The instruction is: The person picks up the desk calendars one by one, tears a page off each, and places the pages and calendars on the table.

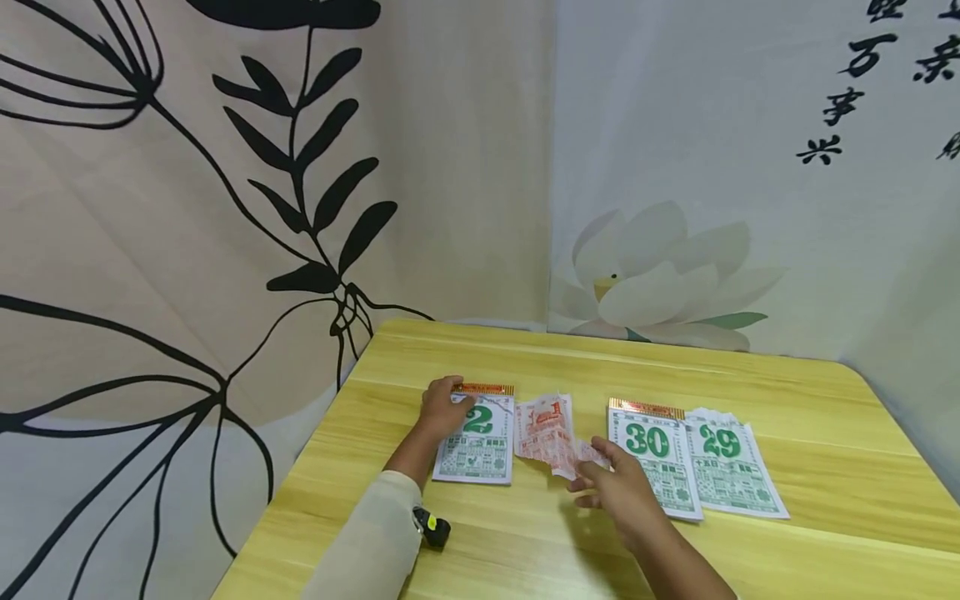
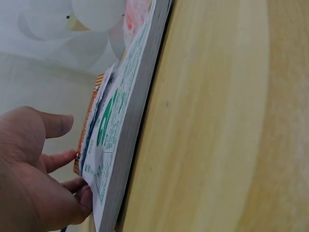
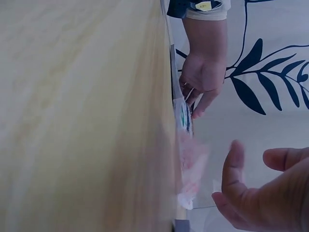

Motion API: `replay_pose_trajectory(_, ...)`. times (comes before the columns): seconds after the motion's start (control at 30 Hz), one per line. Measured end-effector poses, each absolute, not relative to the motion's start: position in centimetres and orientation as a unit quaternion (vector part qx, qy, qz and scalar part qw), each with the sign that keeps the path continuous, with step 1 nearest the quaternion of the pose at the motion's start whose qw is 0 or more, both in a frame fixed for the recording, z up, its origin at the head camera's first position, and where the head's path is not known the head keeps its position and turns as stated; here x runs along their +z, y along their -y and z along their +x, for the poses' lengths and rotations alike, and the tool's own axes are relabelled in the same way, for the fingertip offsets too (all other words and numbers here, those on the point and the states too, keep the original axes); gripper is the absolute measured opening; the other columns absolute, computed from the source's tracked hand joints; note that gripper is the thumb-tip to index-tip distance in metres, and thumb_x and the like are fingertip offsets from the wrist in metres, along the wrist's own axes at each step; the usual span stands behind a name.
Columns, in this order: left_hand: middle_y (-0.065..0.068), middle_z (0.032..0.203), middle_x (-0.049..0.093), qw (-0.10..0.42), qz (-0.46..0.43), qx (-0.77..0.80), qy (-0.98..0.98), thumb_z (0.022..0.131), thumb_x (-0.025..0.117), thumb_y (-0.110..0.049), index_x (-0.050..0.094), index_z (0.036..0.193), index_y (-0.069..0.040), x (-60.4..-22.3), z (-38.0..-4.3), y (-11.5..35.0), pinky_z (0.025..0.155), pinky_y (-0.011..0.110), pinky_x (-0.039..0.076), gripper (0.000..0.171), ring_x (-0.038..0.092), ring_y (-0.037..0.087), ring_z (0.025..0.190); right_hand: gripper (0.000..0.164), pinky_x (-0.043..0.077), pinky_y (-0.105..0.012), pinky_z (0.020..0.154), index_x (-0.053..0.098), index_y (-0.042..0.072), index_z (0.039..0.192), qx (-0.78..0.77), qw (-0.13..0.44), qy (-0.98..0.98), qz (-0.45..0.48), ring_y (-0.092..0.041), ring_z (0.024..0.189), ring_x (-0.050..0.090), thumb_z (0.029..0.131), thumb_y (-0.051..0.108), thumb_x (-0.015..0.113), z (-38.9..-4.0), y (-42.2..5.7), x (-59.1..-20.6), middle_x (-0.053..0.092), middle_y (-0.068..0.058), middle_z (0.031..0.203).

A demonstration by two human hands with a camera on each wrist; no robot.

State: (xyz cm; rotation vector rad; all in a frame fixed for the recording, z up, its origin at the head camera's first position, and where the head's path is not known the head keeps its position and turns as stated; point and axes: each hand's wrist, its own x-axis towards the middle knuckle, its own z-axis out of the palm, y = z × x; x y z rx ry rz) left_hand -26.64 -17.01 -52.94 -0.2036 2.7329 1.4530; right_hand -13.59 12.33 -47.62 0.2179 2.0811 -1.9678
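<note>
My left hand (image 1: 444, 410) rests at the upper left corner of a tear-off calendar (image 1: 474, 446) showing a green 2. In the left wrist view, some fingertips touch the pad's edge beside its orange binding (image 2: 90, 123), while another digit stands apart from it. To the right of that pad lies a crumpled calendar sheet (image 1: 546, 429) printed in red, with a ragged edge. Beside its lower right end hovers my right hand (image 1: 617, 483), fingers loosely bent. The right wrist view shows a gap between those fingers and the red sheet (image 3: 192, 162).
A second tear-off calendar (image 1: 647, 442) with a green 30 lies to the right, partly behind my right hand. Next to it is a torn-off sheet (image 1: 731, 458) with a green 29. The wooden table (image 1: 540, 554) ends at the back against printed curtains (image 1: 480, 167).
</note>
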Motion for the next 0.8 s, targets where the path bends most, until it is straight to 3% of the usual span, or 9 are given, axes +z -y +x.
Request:
replay_pose_trajectory(0.13,0.021,0.173,0.036,0.016,-0.068,0.465,-0.882,0.109,0.068,-0.030,0.053,0.159,-0.009,-53.0,-26.7,17.1,0.121,0.060,0.043,0.056,0.034,0.043,0.155,0.070,0.067,-0.034,0.075,0.025,-0.010,0.167,-0.682,0.137,-0.714,0.078,-0.020,0.083,0.071,0.108,0.007,0.058,-13.4,-12.2,-47.0,0.047,-0.039,0.156)
replay_pose_trajectory(0.6,0.021,0.174,0.034,0.024,-0.074,0.477,-0.875,0.110,0.067,-0.030,0.048,0.163,-0.010,-53.3,-26.8,17.4,0.123,0.062,0.042,0.059,0.033,0.044,0.159,0.078,0.060,-0.030,0.075,0.017,-0.013,0.167,-0.715,0.239,-0.657,0.013,-0.015,0.078,0.067,0.106,0.013,0.058,-14.1,-10.0,-47.6,0.047,-0.035,0.152)
replay_pose_trajectory(0.8,0.020,0.172,0.038,0.030,-0.077,0.488,-0.869,0.111,0.066,-0.030,0.047,0.164,-0.012,-53.0,-26.6,17.4,0.119,0.060,0.045,0.059,0.041,0.042,0.150,0.080,0.059,-0.030,0.075,0.012,-0.012,0.168,-0.715,0.266,-0.647,0.000,-0.012,0.075,0.066,0.109,0.017,0.056,-14.4,-9.2,-48.0,0.030,-0.040,0.168)
